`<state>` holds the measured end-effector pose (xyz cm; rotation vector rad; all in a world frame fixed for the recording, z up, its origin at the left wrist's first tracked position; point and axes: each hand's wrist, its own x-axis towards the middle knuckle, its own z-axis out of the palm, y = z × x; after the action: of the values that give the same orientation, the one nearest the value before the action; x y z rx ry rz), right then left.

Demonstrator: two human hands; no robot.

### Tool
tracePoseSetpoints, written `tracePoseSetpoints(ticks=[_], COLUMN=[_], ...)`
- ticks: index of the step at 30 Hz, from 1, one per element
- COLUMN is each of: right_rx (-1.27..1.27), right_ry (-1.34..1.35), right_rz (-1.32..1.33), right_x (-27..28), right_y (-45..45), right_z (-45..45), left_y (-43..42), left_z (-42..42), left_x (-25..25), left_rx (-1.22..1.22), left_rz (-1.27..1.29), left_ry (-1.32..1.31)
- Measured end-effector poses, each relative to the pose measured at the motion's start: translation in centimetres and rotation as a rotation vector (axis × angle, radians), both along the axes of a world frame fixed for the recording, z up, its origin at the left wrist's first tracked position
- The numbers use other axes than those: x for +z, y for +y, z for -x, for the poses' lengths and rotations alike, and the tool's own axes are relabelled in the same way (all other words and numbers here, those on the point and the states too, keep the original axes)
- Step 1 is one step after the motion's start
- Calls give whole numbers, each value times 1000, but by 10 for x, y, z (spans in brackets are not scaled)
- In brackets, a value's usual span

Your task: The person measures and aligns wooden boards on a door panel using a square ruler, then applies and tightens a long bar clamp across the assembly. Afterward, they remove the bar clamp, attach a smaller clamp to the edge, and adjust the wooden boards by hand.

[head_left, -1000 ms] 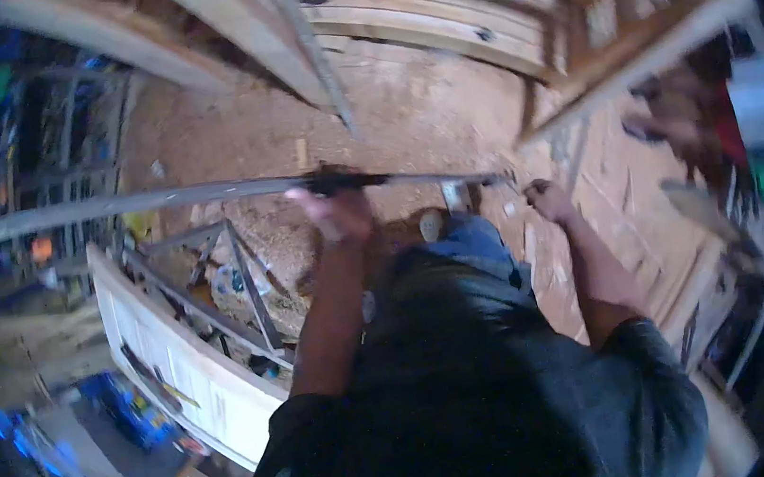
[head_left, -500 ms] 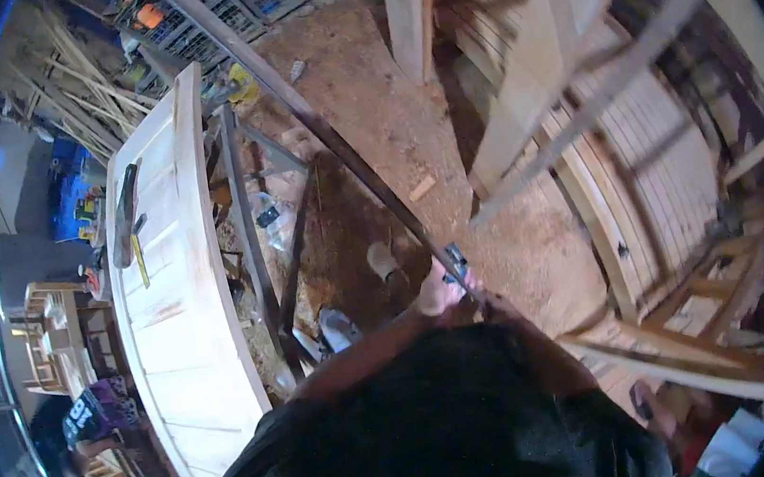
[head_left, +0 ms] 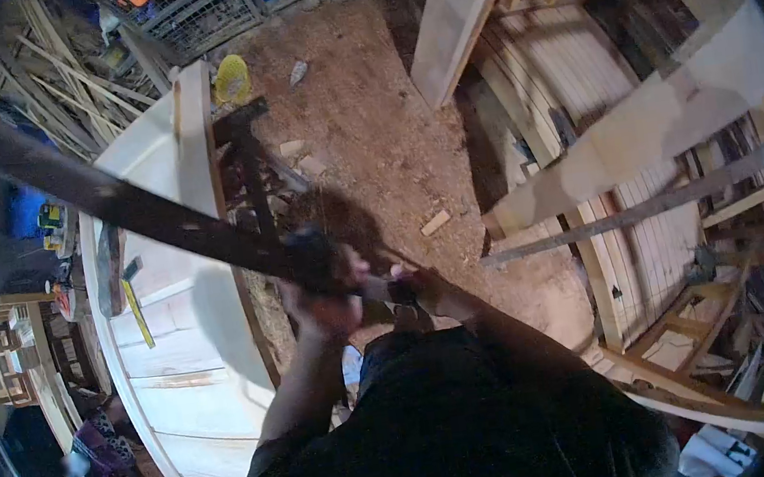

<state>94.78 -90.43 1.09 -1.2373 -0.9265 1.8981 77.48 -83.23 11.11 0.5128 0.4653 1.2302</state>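
Observation:
A long dark bar clamp (head_left: pixel 161 227) runs from the upper left down to my hands, its near end in front of my body. Around the bar near that end is my left hand (head_left: pixel 326 307), closed and somewhat blurred. My right hand (head_left: pixel 434 291) is closed on the clamp's dark end piece, a little to the right. Beneath the bar on the left lies a pale planked wooden panel (head_left: pixel 176 349). On the panel rest a yellow-bladed square (head_left: pixel 137 311) and a dark elongated tool (head_left: pixel 110 272), partly under the bar.
Wood scraps (head_left: pixel 435 223) lie on the sawdust-covered floor (head_left: pixel 368 126). At right stand wooden boards (head_left: pixel 636 131) and a slatted panel (head_left: pixel 654 243). A yellow basket (head_left: pixel 232 78) sits beyond the panel. Another person (head_left: pixel 103 454) is at lower left.
The bar clamp has swung left and up toward me, now crossing over the panel. My left hand has moved left along it, apart from my right hand. The view has shifted slightly.

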Motion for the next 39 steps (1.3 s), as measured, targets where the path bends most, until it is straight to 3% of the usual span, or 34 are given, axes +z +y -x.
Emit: tracePoseSetpoints(ticks=[1,3,4,6,8,13,17,20,22,27,29,30,34,37,39], right_rx=[109,290,284,270,264,292,337,314,332,489,544,569,538,554,667], right_ry=[-138,-436,-485,-576,-652,-747,-480,-48,19,-565,-438,-367,-369,-499,-557], right_rz=[-14,-40,-128,-280,-412,-664,-654,-401,-271,-261,-268,-270,-341,-422,-259], right_x=[18,-22,-31,-54,-69,-95,-117,-135,-127,-84,-90,-92,-61,-34,-14], right_y=[22,54,71,107,146,258,354,420,468,557,585,597,651,704,754], right_z=[1,1,5,13,22,21,-3,-37,-51,-108,-117,-118,-104,-91,-84], left_y=[20,49,54,73,84,130,191,251,295,386,411,433,492,564,612], left_z=[10,27,31,61,61,60,48,45,21,-6,-9,-1,2,64,53], left_x=[26,81,107,112,136,153,146,109,126,117,113,97,82,-20,10], left_rx=[97,103,207,226,345,450,491,381,311,282,246,160,168,-199,-75], left_rz=[-41,-231,-167,-208,-175,-238,-233,-385,-393,-400,-381,-516,-659,-997,-976], left_ry=[-26,0,23,64,276,170,104,85,127,129,132,78,114,-78,-115])
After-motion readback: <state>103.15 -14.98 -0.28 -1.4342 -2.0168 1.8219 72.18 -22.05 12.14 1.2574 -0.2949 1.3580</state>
